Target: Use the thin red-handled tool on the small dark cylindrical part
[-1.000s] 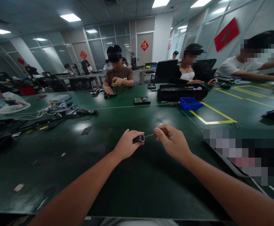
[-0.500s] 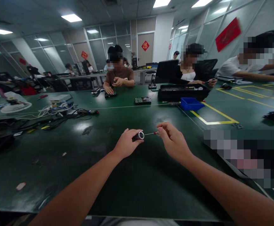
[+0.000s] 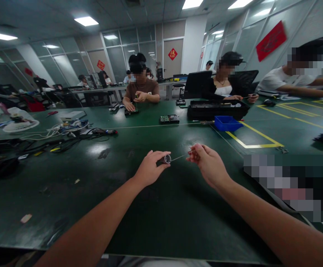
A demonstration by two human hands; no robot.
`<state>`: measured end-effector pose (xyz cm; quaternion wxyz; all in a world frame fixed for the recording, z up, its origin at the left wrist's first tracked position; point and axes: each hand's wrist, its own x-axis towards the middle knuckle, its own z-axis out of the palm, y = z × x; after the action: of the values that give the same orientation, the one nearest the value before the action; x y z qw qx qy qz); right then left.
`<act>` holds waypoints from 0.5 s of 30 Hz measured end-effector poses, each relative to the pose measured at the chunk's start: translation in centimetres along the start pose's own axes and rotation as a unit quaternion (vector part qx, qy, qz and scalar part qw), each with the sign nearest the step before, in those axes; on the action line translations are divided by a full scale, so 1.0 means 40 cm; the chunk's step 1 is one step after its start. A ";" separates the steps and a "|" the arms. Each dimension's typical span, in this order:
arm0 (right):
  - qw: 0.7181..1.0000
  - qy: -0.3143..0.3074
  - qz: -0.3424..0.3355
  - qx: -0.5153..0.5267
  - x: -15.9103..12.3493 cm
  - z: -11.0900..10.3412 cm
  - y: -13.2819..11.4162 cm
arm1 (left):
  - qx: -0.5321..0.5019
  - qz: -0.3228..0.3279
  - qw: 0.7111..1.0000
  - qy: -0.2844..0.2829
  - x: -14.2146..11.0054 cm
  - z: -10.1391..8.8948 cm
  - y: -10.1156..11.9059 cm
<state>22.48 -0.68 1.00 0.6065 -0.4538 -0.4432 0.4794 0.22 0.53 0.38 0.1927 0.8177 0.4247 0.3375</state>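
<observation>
Wrapped in the fingers of my left hand (image 3: pixel 148 170) is a short dark cylinder (image 3: pixel 166 159) with a silver ring at its open end, which faces right and toward me. Its exact kind I cannot make out. My right hand (image 3: pixel 212 167) is closed on a screwdriver (image 3: pixel 179 157) with a thin metal shaft and a reddish handle mostly hidden by the fingers. The shaft slopes down to the left, its tip close to the cylinder's ringed end. Whether the tip touches it I cannot tell. Both hands are held above the green tabletop (image 3: pixel 161 218).
Beyond my hands lie a circuit-board device (image 3: pixel 169 119), a blue bin (image 3: pixel 228 123) and a long black tray (image 3: pixel 218 111). Cables (image 3: pixel 75 135) are heaped at the left. Several people sit around, one person (image 3: pixel 142 89) directly across the table.
My right hand has turned and shifted slightly right, and the screwdriver shaft now slopes more steeply. My left hand keeps the cylinder almost in place, its ring looking less bright.
</observation>
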 end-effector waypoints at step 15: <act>0.950 -0.053 -0.154 -0.267 -0.043 0.011 -0.032 | 0.026 -0.010 0.999 0.019 0.000 0.002 -0.001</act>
<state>22.03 -2.50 2.14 0.5055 -0.4993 -0.6509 0.2675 0.27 0.55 0.32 0.1664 0.8115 0.4455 0.3396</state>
